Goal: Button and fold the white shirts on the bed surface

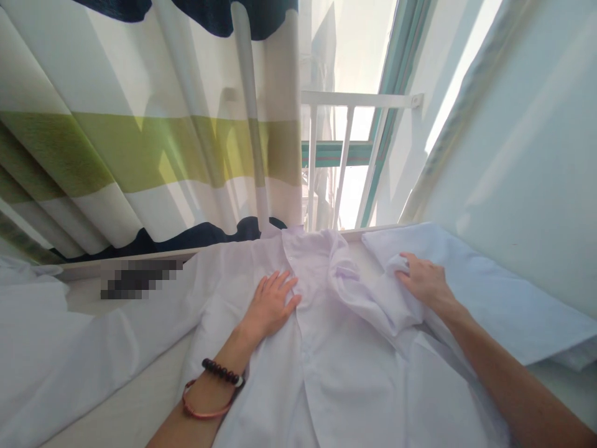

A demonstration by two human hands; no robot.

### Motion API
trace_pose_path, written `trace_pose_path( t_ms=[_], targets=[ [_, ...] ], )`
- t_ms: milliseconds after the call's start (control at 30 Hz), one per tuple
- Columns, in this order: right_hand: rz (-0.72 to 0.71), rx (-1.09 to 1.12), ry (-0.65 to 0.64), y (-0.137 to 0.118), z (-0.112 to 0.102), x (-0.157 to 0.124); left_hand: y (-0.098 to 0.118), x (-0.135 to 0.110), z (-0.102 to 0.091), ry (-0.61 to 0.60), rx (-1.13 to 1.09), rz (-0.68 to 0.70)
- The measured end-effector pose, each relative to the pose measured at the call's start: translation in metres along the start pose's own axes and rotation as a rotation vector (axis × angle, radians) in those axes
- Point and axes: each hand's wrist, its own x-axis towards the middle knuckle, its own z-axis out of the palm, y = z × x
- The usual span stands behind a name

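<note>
A white coat (345,367) lies spread front up across the pale surface, its collar end toward the window. Flat on the coat's chest, beside the front edge, rests my left hand (272,305) with its fingers stretched out. My right hand (424,280) pinches bunched white fabric at the coat's shoulder and sleeve on the right side. The cloth there is rumpled and folded over itself. One long sleeve (135,342) stretches out to the left, lying fairly straight. Dark beads and a reddish bangle circle my left wrist.
A folded white cloth (485,292) lies at the right by the wall. More white fabric (32,348) is at the far left, near a dark pixelated patch (140,278). Behind hang a striped curtain (186,143) and a white railing (359,99) before the window.
</note>
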Motion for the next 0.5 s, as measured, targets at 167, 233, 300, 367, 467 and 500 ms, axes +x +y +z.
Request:
trace_pose_path(
  t_ms=[167, 233, 300, 367, 467, 500],
  targets=[
    [-0.208, 0.424, 0.158, -0.051, -0.063, -0.009, -0.004, 0.002, -0.001, 0.077, -0.100, 0.077],
    [-0.335, 0.680, 0.147, -0.082, -0.085, -0.026, -0.003, 0.001, -0.002, 0.147, -0.201, 0.209],
    [-0.485, 0.835, 0.002, -0.114, -0.097, -0.047, 0.001, 0.000, -0.003, 0.211, -0.302, 0.328],
    [-0.546, 0.823, -0.231, -0.140, -0.100, -0.065, 0.007, -0.002, -0.003, 0.218, -0.376, 0.385],
    [-0.535, 0.876, -0.366, -0.154, -0.098, -0.073, 0.013, -0.004, -0.002, 0.168, -0.412, 0.432],
    [-0.523, 0.925, -0.372, -0.151, -0.098, -0.071, 0.013, -0.003, -0.001, 0.158, -0.407, 0.442]
  ],
)
